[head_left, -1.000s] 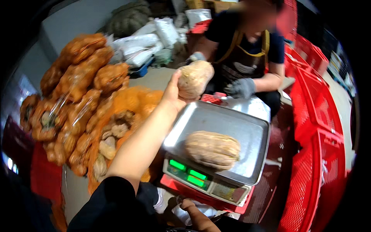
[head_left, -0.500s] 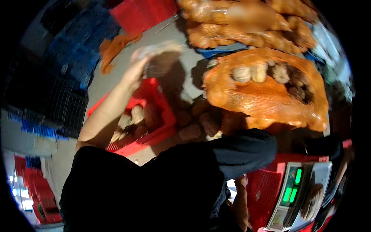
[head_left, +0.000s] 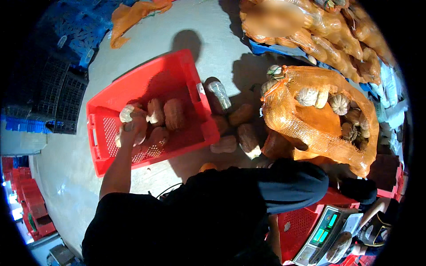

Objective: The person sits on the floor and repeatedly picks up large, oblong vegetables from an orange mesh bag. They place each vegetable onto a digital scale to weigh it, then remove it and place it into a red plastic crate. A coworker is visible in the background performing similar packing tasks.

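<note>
My left arm reaches down into a red plastic crate [head_left: 186, 66] on the floor. There my left hand [head_left: 129, 127] is closed on a brownish squash [head_left: 140, 129]; its fingers are partly hidden. Around it in the crate lie several more squashes, among them a pale-ended one [head_left: 155, 111] and a broad brown one [head_left: 174, 114]. Below the dark cloth at the lower right shows my right forearm [head_left: 274, 239]; the hand itself is covered, so its fingers cannot be seen.
Loose squashes [head_left: 248, 138] lie on the floor right of the crate. Beyond them an orange mesh sack [head_left: 306, 128] gapes over more squashes. At lower right, a co-worker's hand is by a squash [head_left: 339, 247] on a digital scale [head_left: 323, 232]. Black crates [head_left: 55, 95] stand left.
My left hand has come down from above the crate's far edge, where it carried a blurred squash, into the crate. The view has shifted, and more of the crate now shows.
</note>
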Available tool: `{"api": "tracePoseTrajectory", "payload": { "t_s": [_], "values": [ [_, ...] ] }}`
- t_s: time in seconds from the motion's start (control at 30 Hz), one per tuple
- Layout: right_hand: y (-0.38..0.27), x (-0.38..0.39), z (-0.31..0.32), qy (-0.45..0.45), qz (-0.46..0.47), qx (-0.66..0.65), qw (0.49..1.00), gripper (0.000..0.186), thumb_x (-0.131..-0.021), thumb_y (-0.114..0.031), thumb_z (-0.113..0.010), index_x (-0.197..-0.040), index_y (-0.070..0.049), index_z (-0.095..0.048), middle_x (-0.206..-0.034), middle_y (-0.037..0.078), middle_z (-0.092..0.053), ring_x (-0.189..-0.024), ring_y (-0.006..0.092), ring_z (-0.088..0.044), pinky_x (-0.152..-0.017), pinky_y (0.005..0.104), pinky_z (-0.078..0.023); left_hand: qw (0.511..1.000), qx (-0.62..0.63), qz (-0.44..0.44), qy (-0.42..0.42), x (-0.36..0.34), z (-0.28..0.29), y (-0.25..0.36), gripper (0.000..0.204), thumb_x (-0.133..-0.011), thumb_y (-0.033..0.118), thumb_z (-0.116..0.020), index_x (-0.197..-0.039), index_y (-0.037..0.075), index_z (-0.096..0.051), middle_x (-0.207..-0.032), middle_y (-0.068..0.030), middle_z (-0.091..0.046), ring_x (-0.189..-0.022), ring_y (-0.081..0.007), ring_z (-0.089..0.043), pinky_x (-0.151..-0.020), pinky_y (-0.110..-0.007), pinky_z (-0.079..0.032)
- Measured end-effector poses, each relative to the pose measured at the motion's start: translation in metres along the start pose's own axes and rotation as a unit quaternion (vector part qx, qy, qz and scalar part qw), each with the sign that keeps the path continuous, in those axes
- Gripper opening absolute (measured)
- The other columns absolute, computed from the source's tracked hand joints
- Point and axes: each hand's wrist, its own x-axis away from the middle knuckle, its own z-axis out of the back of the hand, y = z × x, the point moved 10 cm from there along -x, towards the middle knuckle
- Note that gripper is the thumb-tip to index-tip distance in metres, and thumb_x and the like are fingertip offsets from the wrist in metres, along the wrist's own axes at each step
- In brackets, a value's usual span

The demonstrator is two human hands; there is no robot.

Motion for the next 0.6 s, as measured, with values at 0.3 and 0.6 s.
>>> {"api": "tracePoseTrajectory", "payload": {
  "t_s": [0.3,0.6],
  "values": [
    [-0.055,-0.002,0.028,0.086,0.043,-0.229,0.969,0.050,-0.094,-0.024,-0.047,-0.137,-0.002,-0.034,-0.143,0.013,-0.036,-0.134,0.0286,-0.029,-0.111,0.0381,-0.021,0.991,0.073,-0.111,-0.019,-0.103,-0.145,0.119,0.042,-0.073,0.029,-0.064,-0.109,0.007,-0.063,-0.109,-0.0179,-0.063,-0.103,-0.0343,-0.059,-0.086,-0.045,-0.048],
    [-0.046,0.047,-0.001,0.040,-0.110,-0.298,0.947,0.042,-0.083,-0.030,-0.059,-0.114,-0.002,-0.057,-0.109,0.021,-0.063,-0.103,0.0342,-0.060,-0.090,0.0396,-0.047,0.649,0.312,-0.690,-0.071,0.250,0.005,0.576,0.020,-0.077,0.001,-0.055,-0.095,0.004,-0.062,-0.094,-0.0128,-0.063,-0.087,-0.0285,-0.061,-0.076,-0.036,-0.050]
  ]
}}
